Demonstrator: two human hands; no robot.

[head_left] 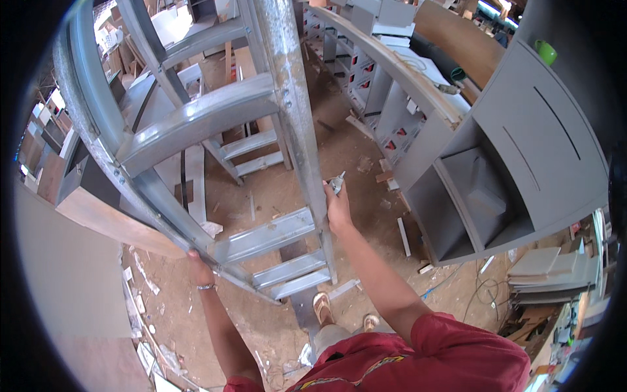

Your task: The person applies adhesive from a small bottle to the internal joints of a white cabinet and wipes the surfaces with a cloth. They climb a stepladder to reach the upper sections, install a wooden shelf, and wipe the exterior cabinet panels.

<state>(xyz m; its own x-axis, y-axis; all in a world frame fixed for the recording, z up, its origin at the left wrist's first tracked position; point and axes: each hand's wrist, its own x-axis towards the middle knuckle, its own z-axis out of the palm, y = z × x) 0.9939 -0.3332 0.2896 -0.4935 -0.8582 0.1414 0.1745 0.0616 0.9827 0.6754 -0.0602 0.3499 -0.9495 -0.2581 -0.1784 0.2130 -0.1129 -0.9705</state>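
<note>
On ladder (261, 124) rails: both hands, right hand (337, 206) perhaps gripping tube (337, 182).

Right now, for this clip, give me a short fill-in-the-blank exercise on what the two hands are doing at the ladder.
1. The left hand grips the ladder's ____ side rail.
2. The right hand rests against the right rail and holds a small ____ object.
3. The person's sleeve is ____.
4. The grey cabinet stands to the person's ____.

Missing words: left; grey; red; right
</note>
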